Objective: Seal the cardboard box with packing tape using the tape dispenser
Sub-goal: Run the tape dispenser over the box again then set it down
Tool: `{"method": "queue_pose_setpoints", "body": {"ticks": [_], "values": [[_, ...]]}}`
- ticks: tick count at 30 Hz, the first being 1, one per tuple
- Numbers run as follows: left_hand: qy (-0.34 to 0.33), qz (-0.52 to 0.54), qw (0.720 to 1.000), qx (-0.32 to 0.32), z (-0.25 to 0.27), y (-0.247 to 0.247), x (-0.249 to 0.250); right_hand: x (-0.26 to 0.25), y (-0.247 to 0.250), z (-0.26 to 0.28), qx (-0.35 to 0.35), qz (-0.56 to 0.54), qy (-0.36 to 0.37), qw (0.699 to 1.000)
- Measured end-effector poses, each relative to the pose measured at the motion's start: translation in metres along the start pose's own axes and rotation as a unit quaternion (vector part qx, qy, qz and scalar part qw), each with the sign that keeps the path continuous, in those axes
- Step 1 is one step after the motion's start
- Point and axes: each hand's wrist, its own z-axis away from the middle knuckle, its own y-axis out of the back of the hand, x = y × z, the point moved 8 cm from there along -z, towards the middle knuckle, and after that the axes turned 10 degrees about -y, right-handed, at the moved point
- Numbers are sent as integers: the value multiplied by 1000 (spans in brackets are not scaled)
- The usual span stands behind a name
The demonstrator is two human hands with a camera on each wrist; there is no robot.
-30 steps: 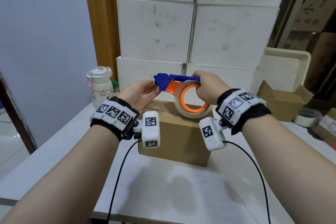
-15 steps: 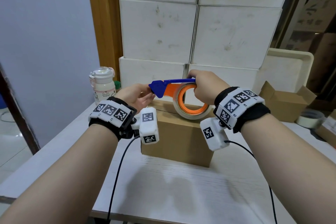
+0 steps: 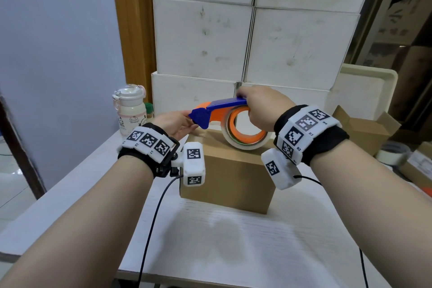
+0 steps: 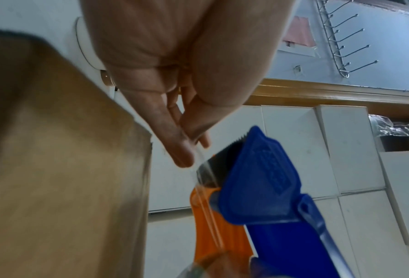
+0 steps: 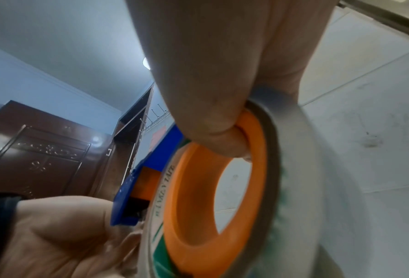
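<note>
Lower than a second ago, the tape dispenser [image 3: 217, 112] now hangs just above the cardboard box [image 3: 230, 177], its blue nose tipped toward the left hand [image 3: 174, 123]. White cartons [image 3: 252, 37] are stacked behind the box on the table [image 3: 233, 241]. The right hand [image 3: 261, 107] grips the dispenser, fingers curled through its orange ring. Left fingertips [image 4: 182, 150] pinch the clear tape end [image 4: 200, 159] at the serrated blade, beside the box's left edge. A bottle [image 3: 129, 110] stands further left.
</note>
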Motion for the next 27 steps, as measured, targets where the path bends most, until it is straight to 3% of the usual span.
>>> {"method": "queue_pose_setpoints", "body": {"ticks": [12,20,27], "values": [[-35,-31,999,-9,-2,2,-3,-3,-5,1,-7,25,10,1000],[-37,27,999,10,-10,15,-14,-9,-7,-2,-14,22,14,1000],[-74,-108,987,96,-14,45,-1,-11,-10,-5,-23,9,5,1000]]}}
